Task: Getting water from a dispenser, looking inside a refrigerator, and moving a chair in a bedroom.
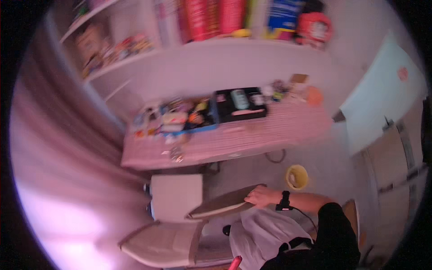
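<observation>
My right hand (pixel 263 196) reaches in from the lower right in a black sleeve, a black band with a cable round the wrist. Its fingers are closed over the top edge of a brown, flat panel with a pale rim (pixel 225 202), tilted in front of my lap. Left of the panel are a pale square board-like surface (pixel 176 195) and a larger beige padded-looking piece (pixel 162 243); motion blur hides how they join. My left hand does not show. A small reddish tip (pixel 235 263) at the lower edge cannot be made out.
Ahead stands a table with a pink striped cloth (pixel 288 128), bearing a blue-edged box (pixel 191 128) of small items and a black tray (pixel 240 112). A yellow bin (pixel 297 177) stands on the floor. Curtains (pixel 58 148) hang left; shelves (pixel 135 60) are above.
</observation>
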The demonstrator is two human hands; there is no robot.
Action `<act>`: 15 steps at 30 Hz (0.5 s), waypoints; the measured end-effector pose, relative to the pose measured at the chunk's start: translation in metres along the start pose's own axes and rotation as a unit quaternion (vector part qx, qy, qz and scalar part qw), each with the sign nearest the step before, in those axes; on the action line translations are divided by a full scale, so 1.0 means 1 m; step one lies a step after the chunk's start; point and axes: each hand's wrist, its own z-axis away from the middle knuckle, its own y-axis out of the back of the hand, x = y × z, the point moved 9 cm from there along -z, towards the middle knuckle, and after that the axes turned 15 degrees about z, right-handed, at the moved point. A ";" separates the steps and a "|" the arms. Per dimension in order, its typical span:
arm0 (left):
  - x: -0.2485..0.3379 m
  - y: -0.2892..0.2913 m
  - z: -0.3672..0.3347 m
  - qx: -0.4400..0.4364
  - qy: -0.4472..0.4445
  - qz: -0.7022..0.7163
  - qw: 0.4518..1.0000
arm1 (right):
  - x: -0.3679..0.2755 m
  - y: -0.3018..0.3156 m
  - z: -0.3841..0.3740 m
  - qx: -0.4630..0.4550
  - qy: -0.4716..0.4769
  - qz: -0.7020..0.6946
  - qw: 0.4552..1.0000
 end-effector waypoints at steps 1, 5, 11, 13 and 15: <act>0.010 -0.012 -0.006 -0.022 0.007 -0.067 0.998 | 0.016 -0.001 0.032 -0.006 0.003 0.016 1.000; 0.039 -0.062 -0.020 -0.035 -0.062 -0.248 0.966 | 0.037 0.013 0.197 0.071 -0.027 0.059 0.995; 0.028 -0.161 -0.094 -0.014 -0.229 -0.355 0.906 | 0.058 -0.038 0.425 0.078 -0.198 0.008 0.977; 0.013 -0.207 -0.140 -0.032 -0.253 -0.342 0.904 | 0.075 -0.076 0.505 0.053 -0.257 0.016 0.965; 0.055 -0.331 -0.111 -0.036 -0.381 -0.630 0.676 | 0.087 -0.099 0.567 0.097 -0.301 0.017 0.948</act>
